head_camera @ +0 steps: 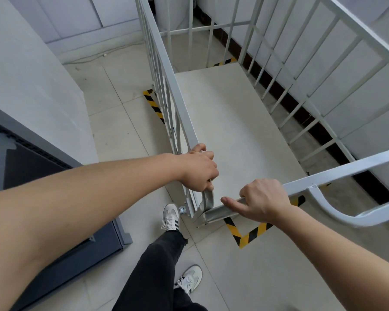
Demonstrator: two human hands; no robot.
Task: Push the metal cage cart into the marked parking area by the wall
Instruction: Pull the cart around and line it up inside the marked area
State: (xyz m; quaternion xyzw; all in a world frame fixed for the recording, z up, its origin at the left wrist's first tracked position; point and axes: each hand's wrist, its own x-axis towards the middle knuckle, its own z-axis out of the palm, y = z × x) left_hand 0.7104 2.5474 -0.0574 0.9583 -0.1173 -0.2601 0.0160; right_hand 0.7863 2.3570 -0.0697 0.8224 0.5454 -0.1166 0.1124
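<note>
The metal cage cart [337,173] is a white-painted frame of bars with a pale flat deck, and it stands along the wall on the right. My left hand [198,169] grips the near end of its left top rail. My right hand [261,200] holds the near top rail, thumb stretched out along it. Yellow-and-black floor tape [247,234] marks a corner just under the cart's near end; more tape strips [154,106] show by its left side and at its far end [225,62]. A caster [182,209] shows at the near left corner.
A dark grey cabinet [61,261] stands at the left beside a white wall block [32,90]. My feet in white shoes [171,215] are on the tiled floor just behind the cart. A dark skirting [317,129] runs along the right wall.
</note>
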